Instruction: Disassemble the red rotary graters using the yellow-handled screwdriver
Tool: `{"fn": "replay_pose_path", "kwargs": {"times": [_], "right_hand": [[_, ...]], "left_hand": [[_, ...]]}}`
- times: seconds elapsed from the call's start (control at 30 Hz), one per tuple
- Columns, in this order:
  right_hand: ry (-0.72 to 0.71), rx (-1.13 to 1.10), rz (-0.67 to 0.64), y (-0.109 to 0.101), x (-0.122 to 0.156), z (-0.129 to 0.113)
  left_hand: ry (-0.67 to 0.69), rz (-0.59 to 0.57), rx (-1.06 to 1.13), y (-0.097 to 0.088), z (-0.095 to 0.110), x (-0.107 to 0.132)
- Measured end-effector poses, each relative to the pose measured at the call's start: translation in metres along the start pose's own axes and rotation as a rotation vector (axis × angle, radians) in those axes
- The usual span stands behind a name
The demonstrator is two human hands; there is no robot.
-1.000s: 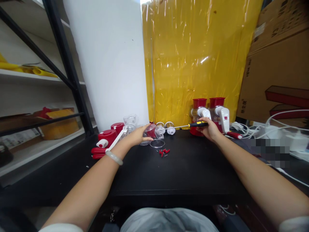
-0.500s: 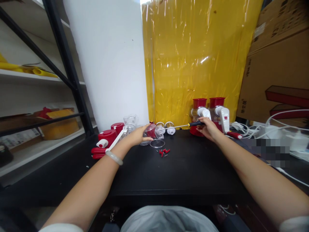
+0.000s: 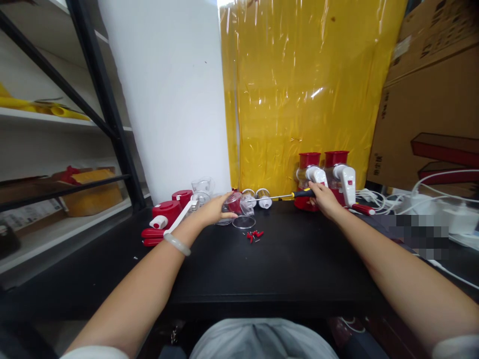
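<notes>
My left hand is closed around a clear plastic housing with a red part inside, lying on its side on the black table. In my right hand is a long screwdriver with a black and yellow handle, held level. Its shaft points left, and the tip meets the right end of the housing. Just behind the shaft lie two metal grater drums. A clear ring rests in front of the housing. Nearer me is a small pile of red pieces and screws.
Two red-and-white rotary graters stand at the back right, near white cables and a power adapter. Red bases, red-handled cranks and clear cups sit on the left. A black shelf frame rises at left.
The screwdriver handle has turned, showing more yellow, and my right fingers have shifted slightly on it. My left hand and the housing stay in place.
</notes>
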State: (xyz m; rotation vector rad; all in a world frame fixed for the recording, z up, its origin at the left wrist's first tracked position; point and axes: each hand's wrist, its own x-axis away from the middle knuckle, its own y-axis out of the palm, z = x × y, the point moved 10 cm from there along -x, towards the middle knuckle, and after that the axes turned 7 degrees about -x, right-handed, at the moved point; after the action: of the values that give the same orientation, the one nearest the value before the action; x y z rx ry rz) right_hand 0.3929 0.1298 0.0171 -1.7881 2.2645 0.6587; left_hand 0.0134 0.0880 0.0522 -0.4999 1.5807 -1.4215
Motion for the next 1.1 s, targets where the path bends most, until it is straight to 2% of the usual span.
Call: {"fn": "replay_pose_path", "kwargs": {"times": [0.1, 0.33, 0.5, 0.6, 0.67, 0.77, 0.83, 0.9, 1.0, 1.1], "right_hand": [[0.031, -0.023, 0.045, -0.001, 0.003, 0.0], [0.143, -0.38, 0.004, 0.014, 0.02, -0.008], [0.161, -0.414, -0.026, 0.015, 0.021, -0.009], [0.169, -0.315, 0.002, 0.009, 0.015, -0.002], [0.175, -0.127, 0.044, -0.001, 0.009, 0.006], [0.073, 0.21, 0.034, -0.009, -0.001, 0.007], [0.012, 0.284, 0.014, -0.009, -0.004, 0.006], [0.009, 0.207, 0.025, -0.008, -0.004, 0.006], [0.086, -0.047, 0.074, -0.004, 0.003, 0.007], [0.162, -0.248, 0.035, 0.009, 0.012, 0.004]], "left_hand": [[0.005, 0.003, -0.003, 0.0, 0.0, 0.0], [0.0, -0.002, -0.002, -0.001, 0.001, 0.001], [0.0, -0.002, 0.0, 0.0, 0.0, 0.0], [0.005, 0.004, 0.006, 0.0, -0.001, 0.0], [0.017, 0.013, 0.01, -0.001, 0.001, 0.0], [0.019, 0.015, 0.01, -0.001, 0.001, 0.0], [0.011, 0.011, 0.007, -0.001, 0.001, 0.0], [0.007, 0.008, 0.006, -0.001, 0.001, 0.0], [0.006, 0.003, 0.003, -0.001, 0.002, 0.0], [-0.004, -0.002, -0.001, -0.002, 0.003, 0.001]]}}
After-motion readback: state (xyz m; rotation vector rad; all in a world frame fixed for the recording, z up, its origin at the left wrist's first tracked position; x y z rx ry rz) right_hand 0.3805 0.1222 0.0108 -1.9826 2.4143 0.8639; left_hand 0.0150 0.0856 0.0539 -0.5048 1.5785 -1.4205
